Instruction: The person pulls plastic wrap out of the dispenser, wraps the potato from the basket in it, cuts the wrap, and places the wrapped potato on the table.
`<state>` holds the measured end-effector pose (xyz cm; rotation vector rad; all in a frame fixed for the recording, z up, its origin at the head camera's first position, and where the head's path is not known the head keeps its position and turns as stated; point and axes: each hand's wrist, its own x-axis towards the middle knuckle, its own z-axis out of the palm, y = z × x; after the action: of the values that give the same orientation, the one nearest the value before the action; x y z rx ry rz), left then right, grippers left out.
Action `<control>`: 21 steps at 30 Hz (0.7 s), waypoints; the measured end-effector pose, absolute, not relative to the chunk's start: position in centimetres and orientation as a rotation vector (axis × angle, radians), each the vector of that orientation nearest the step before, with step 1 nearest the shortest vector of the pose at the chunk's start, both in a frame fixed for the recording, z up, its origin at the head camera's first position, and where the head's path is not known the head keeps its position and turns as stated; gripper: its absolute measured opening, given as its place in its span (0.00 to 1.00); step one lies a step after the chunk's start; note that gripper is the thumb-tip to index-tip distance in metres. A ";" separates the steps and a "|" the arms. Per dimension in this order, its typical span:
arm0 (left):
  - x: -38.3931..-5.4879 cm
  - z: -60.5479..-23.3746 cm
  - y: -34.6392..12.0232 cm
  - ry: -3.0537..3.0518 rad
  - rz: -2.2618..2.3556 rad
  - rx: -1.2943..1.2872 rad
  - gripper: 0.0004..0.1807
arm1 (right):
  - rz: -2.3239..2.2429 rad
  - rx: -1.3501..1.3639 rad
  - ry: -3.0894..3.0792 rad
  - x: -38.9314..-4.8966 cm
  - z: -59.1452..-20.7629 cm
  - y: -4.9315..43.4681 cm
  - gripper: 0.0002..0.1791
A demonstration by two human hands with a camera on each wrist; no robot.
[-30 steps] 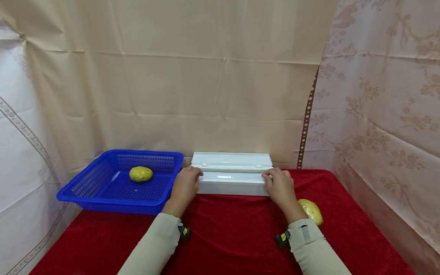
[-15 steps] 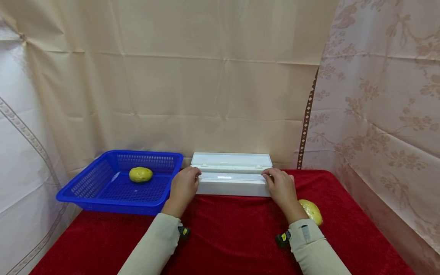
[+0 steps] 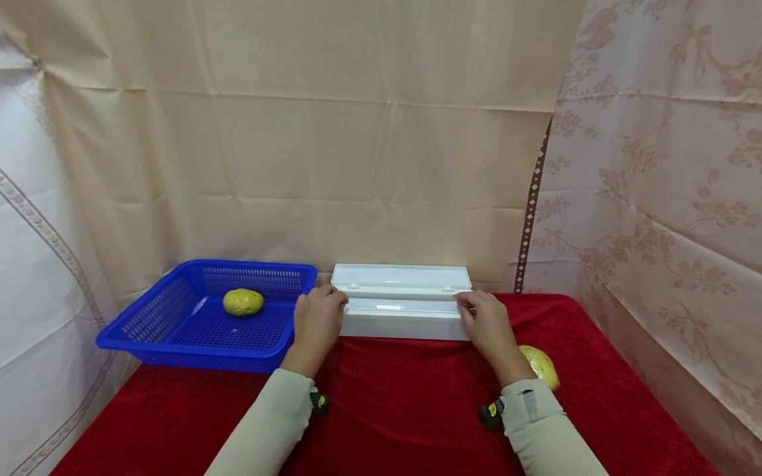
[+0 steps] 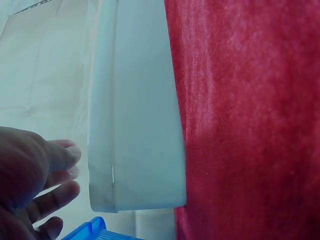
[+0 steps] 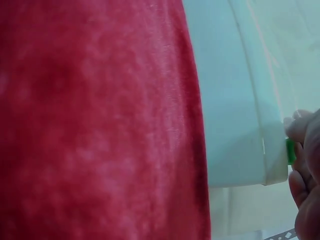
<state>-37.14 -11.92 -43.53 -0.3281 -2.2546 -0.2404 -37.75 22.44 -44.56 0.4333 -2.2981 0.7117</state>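
Note:
A long white cling film dispenser (image 3: 405, 326) lies on the red cloth with its lid (image 3: 400, 274) raised at the back. My left hand (image 3: 318, 318) is at its left end, thumb and forefinger pinching clear cling film (image 4: 79, 117) that shows as faint creases above the box. At the other end my right hand (image 3: 487, 322) pinches the film's right side; thin creases run to those fingertips in the right wrist view. A small green piece (image 5: 290, 151) sits beside the box end, partly behind the right fingers. Most of the film is too transparent to trace.
A blue plastic basket (image 3: 202, 349) stands at the left with a yellow potato (image 3: 243, 302) in it. Another potato (image 3: 540, 365), shiny as if wrapped, lies beside the right forearm. A beige curtain (image 3: 381, 145) hangs behind the red-covered table (image 3: 405, 410).
My left hand has shifted slightly left and up, and its fingers have changed their bend a little. The right hand stays nearly in place at the dispenser's right end.

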 end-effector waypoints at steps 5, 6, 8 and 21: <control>-37.1 -43.4 -11.9 -2.298 -0.199 -0.283 0.05 | 0.702 0.352 -2.210 -37.8 -44.8 22.4 0.07; -37.0 -43.4 -11.8 -2.303 -0.192 -0.274 0.05 | 0.707 0.334 -2.199 -37.8 -44.8 22.4 0.07; -37.0 -43.3 -11.8 -2.306 -0.181 -0.254 0.04 | 0.719 0.302 -2.188 -37.8 -44.8 22.4 0.06; -36.8 -42.9 -11.9 -2.344 -0.171 -0.137 0.07 | 0.708 0.188 -2.286 -37.0 -43.6 22.5 0.04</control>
<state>-36.80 -11.93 -42.93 -0.1367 -2.3439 -0.1710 -37.04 22.53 -43.63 0.1884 -2.2857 0.7075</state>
